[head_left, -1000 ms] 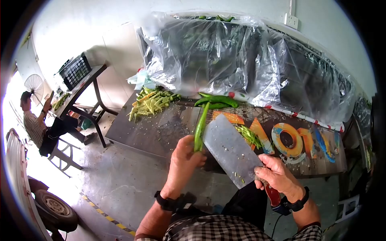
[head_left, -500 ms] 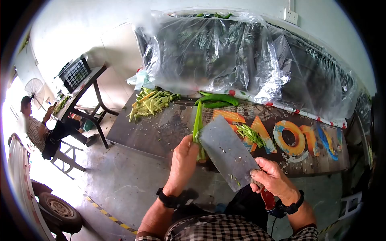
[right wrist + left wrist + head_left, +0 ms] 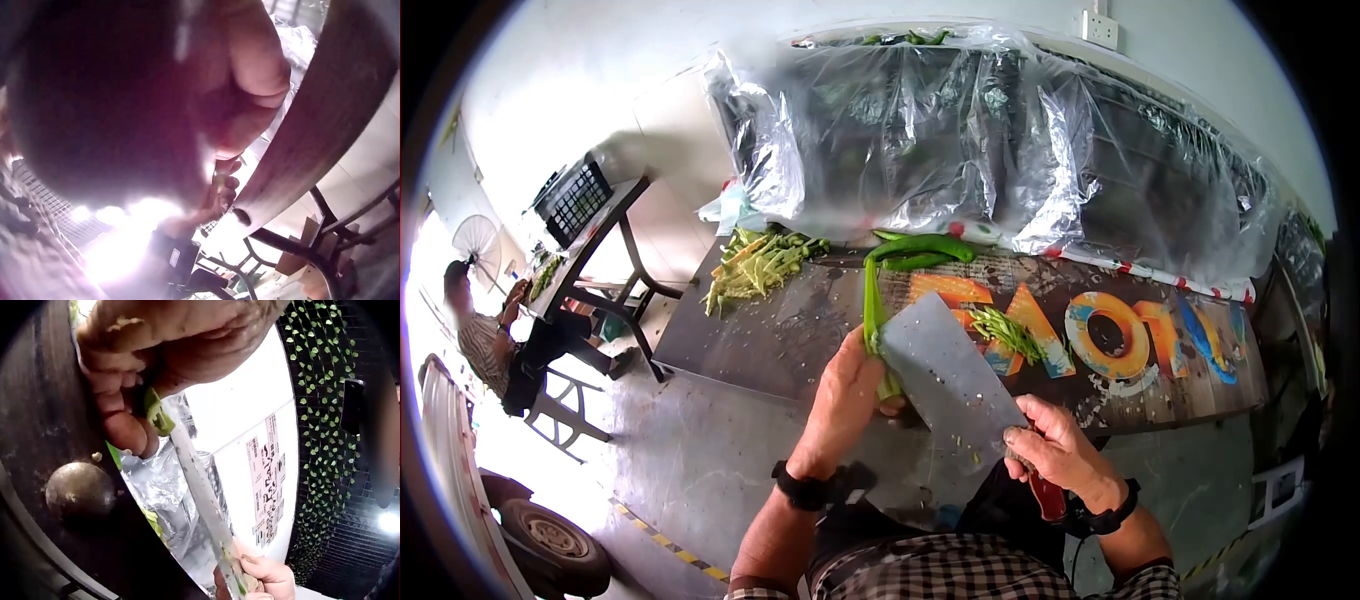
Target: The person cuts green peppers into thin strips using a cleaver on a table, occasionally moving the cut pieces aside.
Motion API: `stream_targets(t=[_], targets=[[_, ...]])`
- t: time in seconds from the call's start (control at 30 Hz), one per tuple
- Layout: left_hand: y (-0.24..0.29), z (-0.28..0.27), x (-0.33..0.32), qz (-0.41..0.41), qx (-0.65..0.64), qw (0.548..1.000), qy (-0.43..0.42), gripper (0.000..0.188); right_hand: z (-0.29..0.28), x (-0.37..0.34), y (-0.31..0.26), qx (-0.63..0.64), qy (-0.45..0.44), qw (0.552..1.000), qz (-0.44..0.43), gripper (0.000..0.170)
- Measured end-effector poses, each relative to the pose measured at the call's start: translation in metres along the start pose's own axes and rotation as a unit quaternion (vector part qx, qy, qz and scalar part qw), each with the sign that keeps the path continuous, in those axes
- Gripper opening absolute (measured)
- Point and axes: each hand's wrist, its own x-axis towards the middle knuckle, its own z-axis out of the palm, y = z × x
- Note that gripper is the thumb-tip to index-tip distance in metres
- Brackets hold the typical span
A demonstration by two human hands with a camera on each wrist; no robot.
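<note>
My left hand (image 3: pixel 845 395) grips a long green chili pepper (image 3: pixel 874 310) by its lower part, above the table's front edge. The pepper stands roughly upright and is slit open lengthwise. In my right hand (image 3: pixel 1062 452) is a cleaver (image 3: pixel 948 365), held at its red handle, with small green and pale bits stuck to the broad blade. The blade's far edge meets the pepper right beside my left fingers. From the left wrist, the cut pepper end (image 3: pixel 160 417) shows hollow at the blade's edge (image 3: pixel 203 494). The right wrist view is mostly dark and blurred.
On the table (image 3: pixel 790 335) lie a heap of cut pepper pieces (image 3: pixel 760 268), whole green peppers (image 3: pixel 930 246) and sliced strips (image 3: pixel 1008 333). Clear plastic sheeting (image 3: pixel 900 140) covers dark crates behind. A seated person (image 3: pixel 485 335) is at another table on the left.
The pepper looked whole a second ago and now is split along its length. The cleaver has moved left and slightly down with both hands, its edge staying against the pepper.
</note>
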Motion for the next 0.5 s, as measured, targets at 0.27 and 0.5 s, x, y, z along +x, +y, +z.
stream_targets(t=[0.27,0.5], targets=[[0.013,-0.016,0.007,-0.032,0.128,0.986,-0.107,0.017,-0.007,-0.013,-0.012,-0.147,0.059,0.986,-0.047,0.028],[0.02,-0.02,0.013,-0.077,0.161,0.969,-0.17,0.016,-0.022,-0.021,-0.008,-0.236,0.073,0.964,-0.101,0.025]])
